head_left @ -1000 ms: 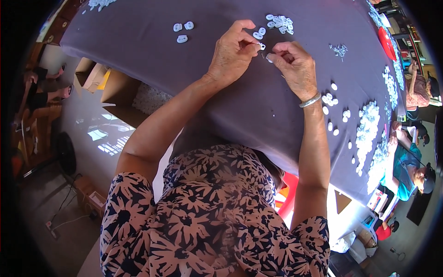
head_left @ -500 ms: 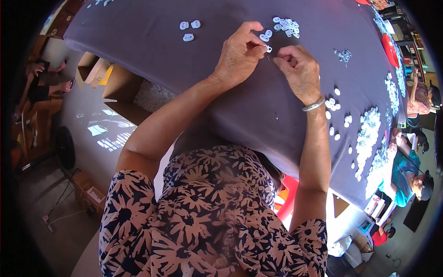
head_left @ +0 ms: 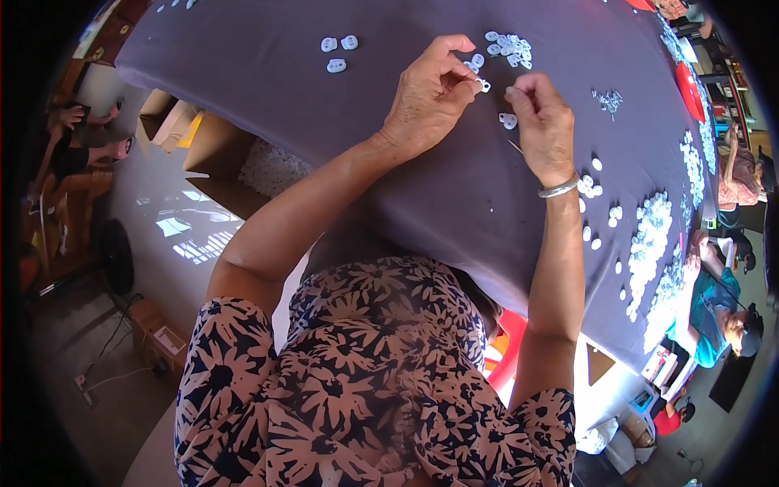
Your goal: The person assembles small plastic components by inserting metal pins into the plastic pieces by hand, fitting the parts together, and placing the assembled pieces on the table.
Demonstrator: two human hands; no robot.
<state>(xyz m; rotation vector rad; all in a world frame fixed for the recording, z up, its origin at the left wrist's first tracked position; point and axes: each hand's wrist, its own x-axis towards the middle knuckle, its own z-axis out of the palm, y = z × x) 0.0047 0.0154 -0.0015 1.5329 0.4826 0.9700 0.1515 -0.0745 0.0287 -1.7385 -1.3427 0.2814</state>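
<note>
A person worked at a dark-covered table [head_left: 243,50], where the gap between two bare hands had widened slightly over the past second. The left hand [head_left: 430,101], just below and to the left of a white cluster [head_left: 511,49] of small parts, kept the tips of its thumb and fingers [head_left: 461,94] clamped on a small white piece [head_left: 484,85]. That piece sat below the cluster, close to its near edge.

The right hand [head_left: 547,122], below the cluster and a little to its right, had shifted up and away from the piece. Its thumb and forefinger were bent toward each other; whether they gripped anything could not be told. A loose white part [head_left: 508,121] had come into sight beside its curled fingers, directly below the cluster, where none showed half a second earlier. Whether it lay on the cloth or against the hand was unclear.

The change appeared to leave the handwork between contacts, with only the left grip certain. Three white pieces [head_left: 336,66] lay well to the cluster's left, and a small metallic pile [head_left: 607,101] lay to its lower right.
</note>
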